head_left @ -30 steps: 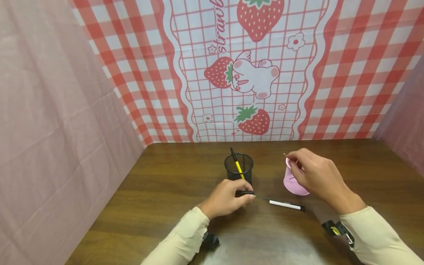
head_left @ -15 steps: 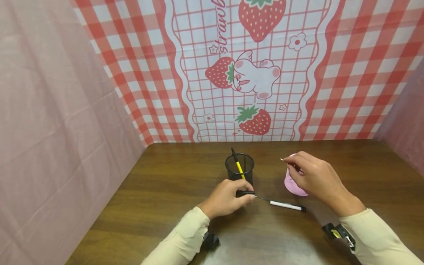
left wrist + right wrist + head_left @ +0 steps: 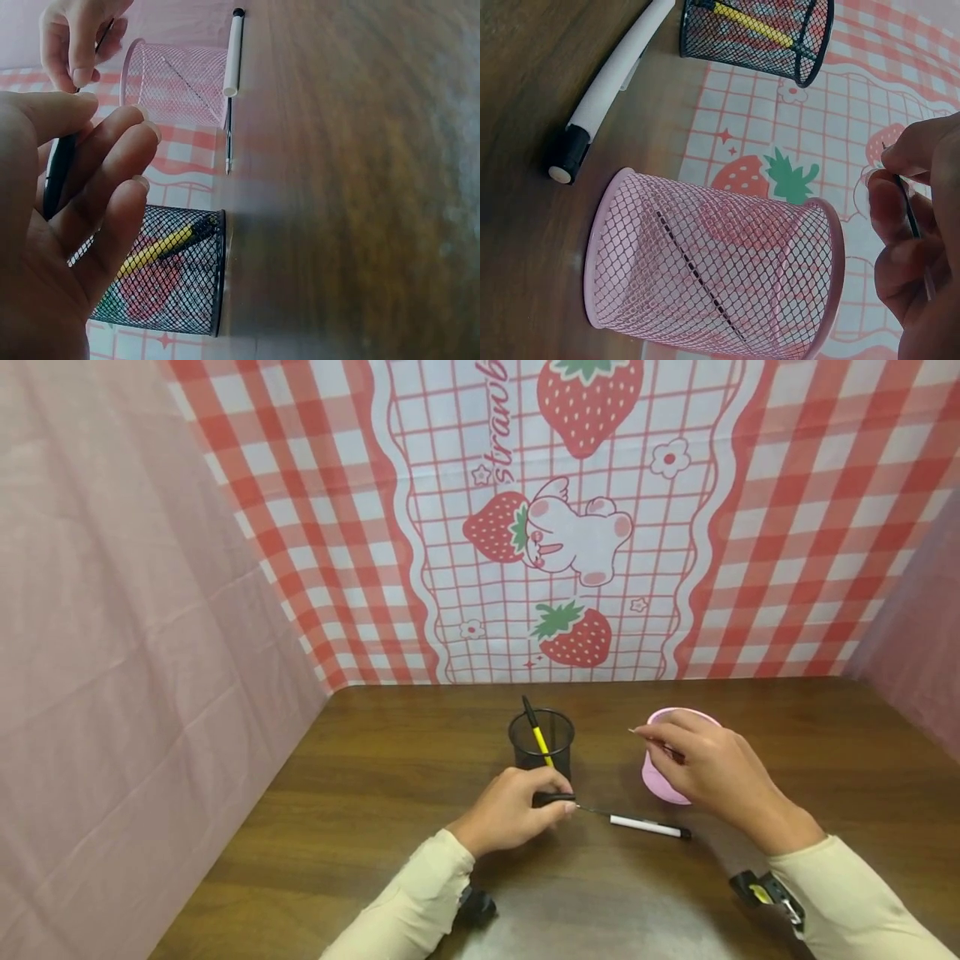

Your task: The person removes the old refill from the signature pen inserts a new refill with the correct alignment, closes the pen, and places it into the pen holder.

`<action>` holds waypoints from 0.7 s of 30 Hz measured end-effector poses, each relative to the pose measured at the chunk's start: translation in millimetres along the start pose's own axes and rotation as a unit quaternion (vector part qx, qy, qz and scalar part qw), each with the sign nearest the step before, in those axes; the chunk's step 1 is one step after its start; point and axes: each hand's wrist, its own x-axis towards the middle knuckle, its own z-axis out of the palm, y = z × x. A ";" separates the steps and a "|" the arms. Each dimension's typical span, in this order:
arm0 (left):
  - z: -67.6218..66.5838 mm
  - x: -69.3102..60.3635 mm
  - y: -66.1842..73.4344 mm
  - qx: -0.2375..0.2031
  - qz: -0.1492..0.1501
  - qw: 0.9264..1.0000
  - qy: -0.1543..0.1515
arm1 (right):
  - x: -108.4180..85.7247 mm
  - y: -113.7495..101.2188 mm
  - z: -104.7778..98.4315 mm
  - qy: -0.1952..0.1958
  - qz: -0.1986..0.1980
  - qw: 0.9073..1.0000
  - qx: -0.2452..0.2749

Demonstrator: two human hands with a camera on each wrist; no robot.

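My left hand (image 3: 513,810) pinches a black pen piece (image 3: 60,169) between thumb and fingers, just in front of the black mesh pen cup (image 3: 517,752). My right hand (image 3: 723,768) pinches a thin dark pen refill (image 3: 910,214), its pale tip poking out to the left in the head view. That hand is above the pink mesh pen cup (image 3: 660,781) and partly hides it. Inside the pink cup leans a thin dark stick (image 3: 697,277), resembling a refill. Between the hands lies a white pen barrel (image 3: 645,825) with a black end; a refill (image 3: 229,135) extends from its other end.
A yellow and black pen (image 3: 542,743) leans in the black cup. All this stands on a brown wooden table (image 3: 360,793). A strawberry-print cloth (image 3: 487,585) hangs along the back edge, and pink cloth (image 3: 150,610) walls the left side.
My right hand has come slightly down and to the left with the refill, uncovering more of the pink cup's rim. The left hand stays in place with the black pen piece.
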 end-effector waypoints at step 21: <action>-3.0 -0.6 -1.2 0.010 -0.002 1.000 0.004 | -4.7 -13.1 7.2 -0.063 0.029 0.998 0.006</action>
